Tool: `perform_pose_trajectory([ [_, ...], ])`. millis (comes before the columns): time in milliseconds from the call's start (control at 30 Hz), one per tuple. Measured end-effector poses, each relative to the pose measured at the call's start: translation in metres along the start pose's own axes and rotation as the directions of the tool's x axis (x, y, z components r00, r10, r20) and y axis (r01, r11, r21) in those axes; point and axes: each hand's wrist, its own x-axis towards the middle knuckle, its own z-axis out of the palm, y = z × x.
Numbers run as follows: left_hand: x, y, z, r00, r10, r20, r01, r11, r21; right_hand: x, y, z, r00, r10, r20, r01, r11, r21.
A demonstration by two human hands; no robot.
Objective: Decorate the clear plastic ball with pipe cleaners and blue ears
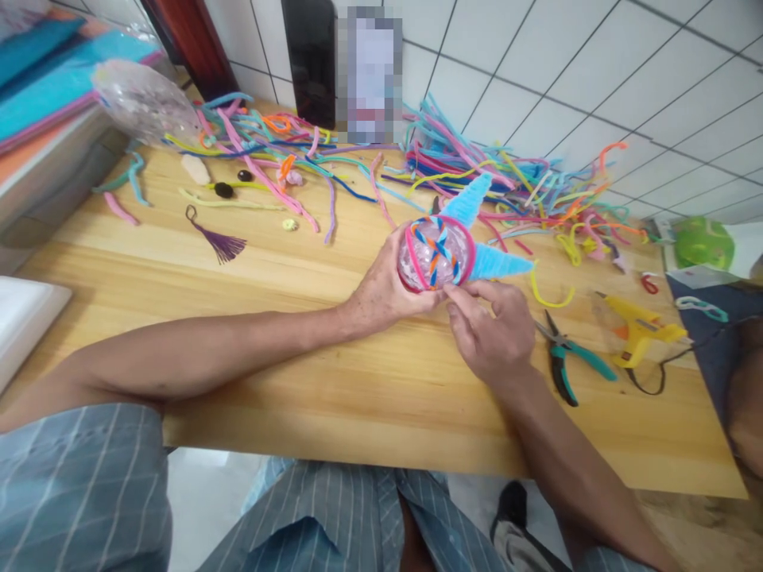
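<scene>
My left hand (385,278) is wrapped around a clear, rounded craft piece (447,242) that looks like plastic. Pink pipe cleaners ring it, and a twisted orange, blue and white pipe cleaner braid (437,253) crosses its face. Two pointed light-blue fuzzy pieces (501,264) stick out from its right side, one up and one to the right. My right hand (494,322) has its fingers curled, with thumb and index fingertips at the lower edge of the piece, near the braid's end. What lies between those fingertips is too small to tell.
Right of my right hand lie teal-and-black pliers (566,357) and a yellow glue gun (640,330) with its cord. Loose pipe cleaners (477,171) pile along the tiled wall, where a phone (373,79) stands. A purple tassel (218,238) lies left on the wooden table (358,397).
</scene>
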Motion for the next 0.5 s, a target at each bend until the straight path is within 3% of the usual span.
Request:
perform_pose_trajectory([
  [233, -0.0001, 0.0026, 0.0006, 1.000, -0.010, 0.016, 0.010, 1.000, 0.006, -0.0008, 0.0063, -0.0036, 0.996, 0.029, 0.081, -0.034, 0.998, 0.062],
  [500, -0.0034, 0.0041, -0.0015, 0.999, -0.029, 0.037, 0.031, 0.999, -0.039, 0.0022, -0.0001, -0.0036, 0.977, -0.208, -0.035, 0.197, 0.958, -0.208],
])
